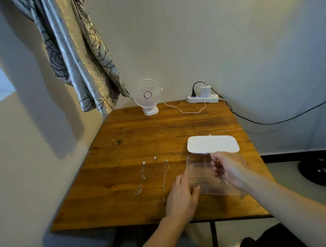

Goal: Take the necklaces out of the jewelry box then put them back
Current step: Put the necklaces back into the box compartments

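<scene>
A clear plastic jewelry box [200, 167] with its white lid [212, 144] swung open lies on the wooden table [130, 137]. My left hand [182, 197] steadies the box's near left corner. My right hand [230, 168] is over the box and pinches a thin necklace [221, 175] that dangles from the fingers. Three more necklaces lie stretched out on the table left of the box: one [141, 179] at the left, a short one [154, 158] in the middle, one [165, 178] nearest the box.
A small white fan [147, 95] stands at the table's back edge, its cable running to a power strip [203, 98] at the back right. A curtain [81, 57] hangs at the back left by the wall. A black lamp base [319, 173] sits on the floor at the right.
</scene>
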Action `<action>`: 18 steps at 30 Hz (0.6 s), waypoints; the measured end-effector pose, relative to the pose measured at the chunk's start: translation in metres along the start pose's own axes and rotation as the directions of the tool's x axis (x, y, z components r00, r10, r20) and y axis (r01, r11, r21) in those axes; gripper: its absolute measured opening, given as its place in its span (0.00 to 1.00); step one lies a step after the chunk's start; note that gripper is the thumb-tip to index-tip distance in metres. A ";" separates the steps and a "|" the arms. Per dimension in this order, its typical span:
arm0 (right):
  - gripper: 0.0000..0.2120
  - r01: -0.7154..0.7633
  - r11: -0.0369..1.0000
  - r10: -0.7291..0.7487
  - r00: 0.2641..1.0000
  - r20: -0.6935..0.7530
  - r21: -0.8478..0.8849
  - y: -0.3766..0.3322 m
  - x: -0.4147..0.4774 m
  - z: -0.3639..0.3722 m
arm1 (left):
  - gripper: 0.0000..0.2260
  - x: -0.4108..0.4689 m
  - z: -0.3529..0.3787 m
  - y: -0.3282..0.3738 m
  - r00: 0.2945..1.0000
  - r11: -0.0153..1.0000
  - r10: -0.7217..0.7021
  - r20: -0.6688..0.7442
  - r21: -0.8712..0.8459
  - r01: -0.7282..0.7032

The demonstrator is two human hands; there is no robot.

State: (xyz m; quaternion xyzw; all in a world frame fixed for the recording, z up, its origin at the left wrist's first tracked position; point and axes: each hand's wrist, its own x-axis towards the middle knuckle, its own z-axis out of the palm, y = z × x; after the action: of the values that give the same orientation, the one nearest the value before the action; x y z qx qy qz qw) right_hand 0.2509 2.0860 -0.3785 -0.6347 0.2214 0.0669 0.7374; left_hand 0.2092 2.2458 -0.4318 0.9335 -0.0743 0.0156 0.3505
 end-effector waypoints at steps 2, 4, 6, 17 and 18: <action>0.05 0.093 0.974 -0.107 0.993 -0.056 -0.206 0.006 0.001 -0.005 | 0.23 0.000 0.006 0.000 1.000 1.000 -0.001 -0.016 -0.011 0.000; 0.07 0.178 0.889 -0.217 0.975 -0.046 -0.421 0.010 0.001 -0.010 | 0.22 -0.001 0.009 0.002 0.999 1.000 -0.011 -0.046 -0.015 0.011; 0.08 0.236 0.790 -0.283 0.959 0.005 -0.566 0.015 0.005 -0.014 | 0.22 -0.003 0.011 0.004 0.997 1.000 -0.018 -0.070 -0.020 0.016; 0.05 0.563 0.334 -0.432 0.804 0.408 -0.756 -0.002 -0.010 0.044 | 0.18 -0.027 -0.040 -0.054 0.951 0.996 -0.053 -0.304 0.057 0.074; 0.05 0.595 0.284 -0.411 0.784 0.465 -0.752 0.000 -0.009 0.053 | 0.17 -0.029 -0.048 -0.066 0.938 0.991 -0.084 -0.337 0.069 0.113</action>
State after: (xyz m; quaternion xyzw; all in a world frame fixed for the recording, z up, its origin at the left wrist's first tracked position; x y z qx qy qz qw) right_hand 0.2555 2.1392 -0.3695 -0.9438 -0.1247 -0.0097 0.3058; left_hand 0.1915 2.3305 -0.4408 0.9343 0.0337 0.1592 0.3172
